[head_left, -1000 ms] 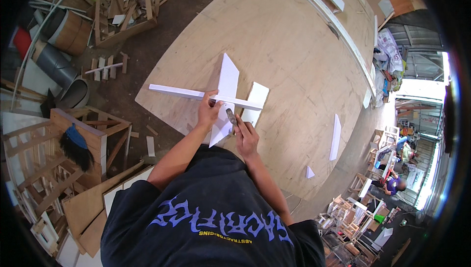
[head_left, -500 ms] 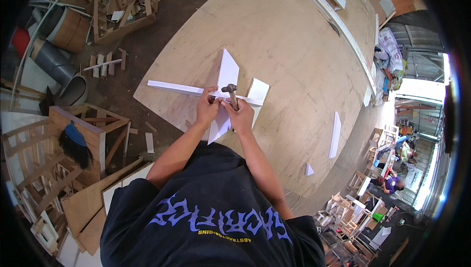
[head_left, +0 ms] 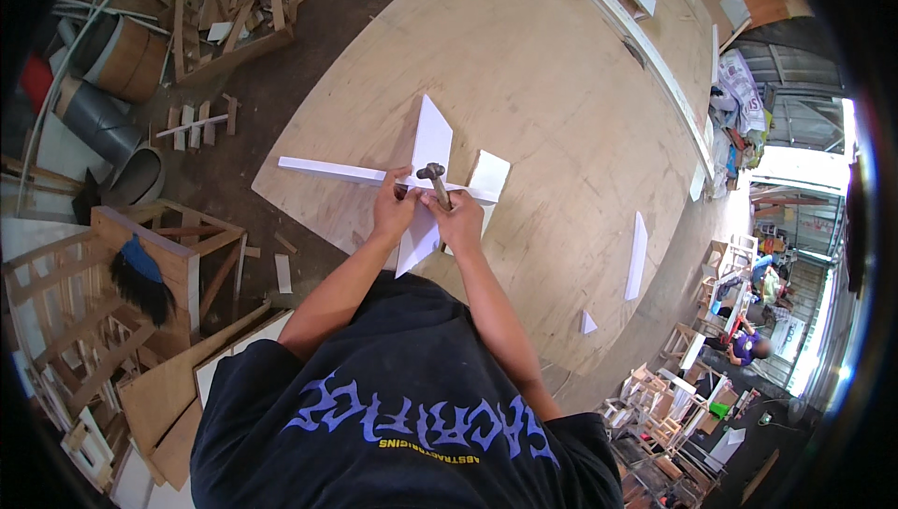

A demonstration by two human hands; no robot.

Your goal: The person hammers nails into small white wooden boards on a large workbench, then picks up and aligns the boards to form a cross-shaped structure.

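A long white strip [head_left: 332,168] lies across a slanted white board [head_left: 431,139] on a big plywood tabletop [head_left: 552,135]. My left hand [head_left: 393,209] is closed at the place where they cross, its fingers gripping the strip; something dark shows by its fingertips, too small to make out. Right beside it, my right hand [head_left: 456,225] is wrapped around the handle of a hammer [head_left: 431,172], whose metal head points up above the crossing. The hands' fingertips nearly meet over the board. A small white block [head_left: 489,175] sits by the strip's right end.
Farther right on the tabletop lie a narrow white piece [head_left: 637,256] and a small white triangle [head_left: 588,323]. A long white rail [head_left: 645,41] runs along the far side. Wood scraps fill a crate [head_left: 234,55] at the upper left. Another person [head_left: 748,345] sits off to the right.
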